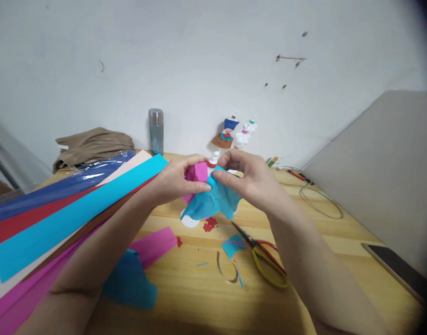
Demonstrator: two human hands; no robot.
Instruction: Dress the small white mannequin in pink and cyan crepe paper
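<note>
My biggest thing is the pale wooden counter (pixel 185 298), which holds everything up. Long, flat strips of coloured paper (pixel 81 210) lie by my left arm, maybe to leave room in the middle. Shiny see-through plastic (pixel 95 167) covers the dark blue paper, like a bag with it inside.

A crumpled brown cloth (pixel 98 144) sits at the back, beside a tall grey-blue metal flask (pixel 156 132). The flask's silver top is on, so I can't see what's in it.

The red and yellow handled scissors (pixel 252 243) lie near my right arm, probably so I can reach them fast.

My little white figure with a red neck band (pixel 216 156) is in the middle, between my hands. I can't tell if its bottom touches the counter. Thin, bright blue paper (pixel 213 195) hangs down its front, and folded pink paper (pixel 199 172) is at its left side.

My left hand (pixel 173 179) is pinching the pink paper, with its thumb on the blue edge. My right hand (pixel 250 174) is pinching the blue paper's top, close to the neck. I think two hands stop it slipping.

Tiny red flower shapes (pixel 210 224) lie just below.
</note>
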